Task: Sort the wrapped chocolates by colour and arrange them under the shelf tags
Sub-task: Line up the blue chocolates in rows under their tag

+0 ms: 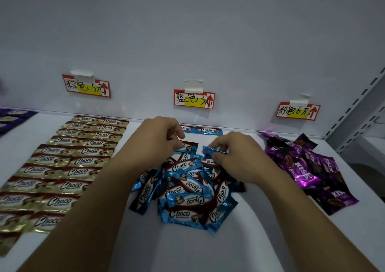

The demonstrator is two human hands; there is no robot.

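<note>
While both hands hang over the blue heap (187,196) in the middle of the white shelf (183,251), my left hand (160,138) pinches one blue chocolate (188,147) between thumb and curled fingers, just above the heap's far edge. My right hand (235,153) pinches a second blue chocolate (213,150) by its crimped end, close beside the first but not touching it. Behind my hands, a short blue row (205,130) lies against the back wall under the middle tag (194,99). To my left, the gold chocolates (68,161) lie in two neat columns below the left tag (86,86). To my right, the purple chocolates (312,167) sit in a loose pile beneath the right tag (298,111)
</note>
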